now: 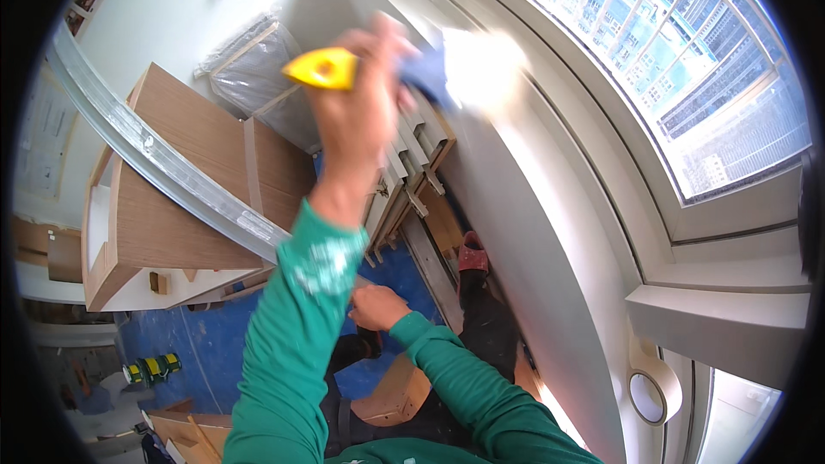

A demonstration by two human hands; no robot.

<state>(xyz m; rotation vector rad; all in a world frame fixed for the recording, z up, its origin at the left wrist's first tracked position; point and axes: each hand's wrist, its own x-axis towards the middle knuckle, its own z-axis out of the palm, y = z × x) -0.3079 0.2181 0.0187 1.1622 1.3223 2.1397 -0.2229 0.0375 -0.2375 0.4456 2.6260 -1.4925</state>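
Note:
Raised in front of the window, my left hand (365, 94) is closed around a paintbrush (421, 73). Its yellow handle end points left. The blue part and pale bristles point right, toward the white wall below the window frame (593, 232); the bristles are smeared by motion. Whether they touch the wall I cannot tell. Lower down, in front of my body, my right hand (378, 307) has its fingers curled. What they hold, if anything, is hidden. White smears mark my left green sleeve (326, 266).
A wooden cabinet (189, 189) stands at the left, with a long metal track (163, 159) slanting across it. Pale slatted pieces (412, 155) lean beyond my hands. A tape roll (656, 389) hangs at the right. Blue sheeting (198, 344) covers the floor; a wooden block (395, 391) is between my legs.

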